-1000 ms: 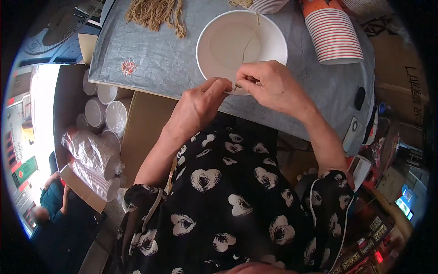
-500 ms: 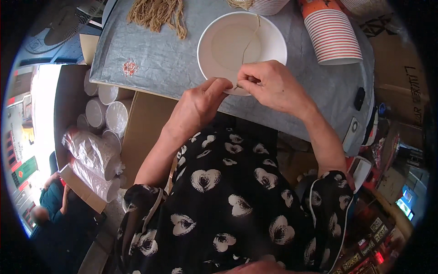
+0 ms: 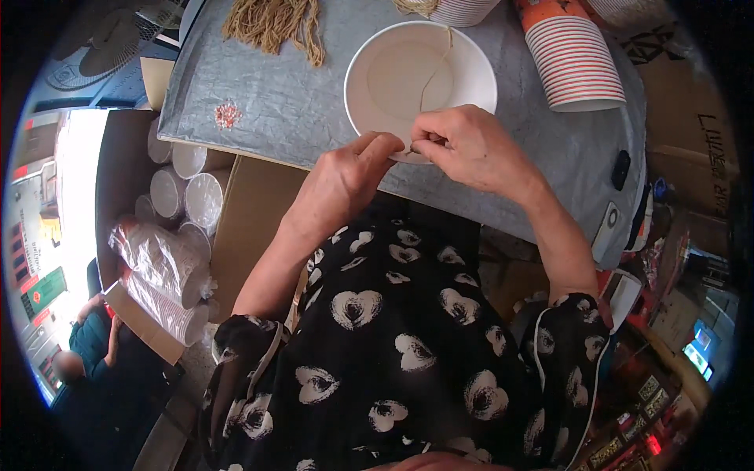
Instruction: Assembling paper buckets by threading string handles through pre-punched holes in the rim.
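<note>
A white paper bucket [image 3: 473, 63] stands on the grey-covered table, its open top toward me. A thin tan string [image 3: 434, 74] runs from its far rim across the inside to the near rim. My left hand [image 3: 345, 177] pinches the near rim between thumb and fingers. Right beside it, my right hand [image 3: 475, 149] is closed in a pinch on the near end of the string. The fingertips of both hands almost meet at the rim, and they partly hide the string's end there.
A bundle of tan strings [image 3: 275, 23] lies at the far left of the table [image 3: 283, 110], with small red-and-white bits [image 3: 228, 115] nearer. Stacked striped paper buckets [image 3: 573, 63] lie at right. Left below, a cardboard box [image 3: 259, 204] holds wrapped bucket stacks [image 3: 161, 263]. Another person [image 3: 90, 341] sits far left.
The whole view has shifted very slightly. Both hands stay at the bucket's near rim with almost the same grip.
</note>
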A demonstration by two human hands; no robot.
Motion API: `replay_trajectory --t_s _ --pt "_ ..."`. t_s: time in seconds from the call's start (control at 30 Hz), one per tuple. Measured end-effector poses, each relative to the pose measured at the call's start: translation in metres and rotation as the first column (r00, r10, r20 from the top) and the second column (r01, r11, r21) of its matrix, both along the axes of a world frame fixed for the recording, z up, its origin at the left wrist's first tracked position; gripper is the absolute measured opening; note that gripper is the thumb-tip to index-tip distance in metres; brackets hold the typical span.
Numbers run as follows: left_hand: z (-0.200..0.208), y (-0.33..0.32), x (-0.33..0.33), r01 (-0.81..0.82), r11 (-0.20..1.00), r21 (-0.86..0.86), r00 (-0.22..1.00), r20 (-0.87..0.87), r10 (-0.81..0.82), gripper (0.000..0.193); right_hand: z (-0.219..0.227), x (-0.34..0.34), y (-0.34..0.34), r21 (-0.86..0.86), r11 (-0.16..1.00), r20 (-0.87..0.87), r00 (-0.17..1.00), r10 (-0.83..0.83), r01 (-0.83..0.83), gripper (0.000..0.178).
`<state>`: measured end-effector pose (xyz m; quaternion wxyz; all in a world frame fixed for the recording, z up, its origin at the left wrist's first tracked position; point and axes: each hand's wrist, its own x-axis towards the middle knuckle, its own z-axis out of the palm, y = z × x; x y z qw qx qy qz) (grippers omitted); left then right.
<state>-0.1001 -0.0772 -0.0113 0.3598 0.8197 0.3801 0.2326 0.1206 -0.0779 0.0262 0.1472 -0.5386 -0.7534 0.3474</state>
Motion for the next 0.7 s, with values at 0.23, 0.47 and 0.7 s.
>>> replay_trajectory --t_s 0.23,0.47,0.7 --pt "-0.001 0.003 -0.001 0.072 0.993 0.097 0.997 0.033 -0.075 0.023 0.001 -0.002 0.001 -0.008 1.0 0.013 1.0 -0.004 0.004 0.013" --pt "0.006 0.007 -0.002 0.088 0.996 0.019 0.995 -0.048 -0.087 0.022 -0.001 -0.003 0.001 0.005 1.0 -0.025 1.0 -0.005 0.005 0.013" --pt "0.01 0.016 0.009 0.103 0.987 0.125 0.992 0.06 -0.112 0.019 -0.006 0.006 -0.003 0.164 0.986 -0.083 0.997 -0.007 0.02 0.016"
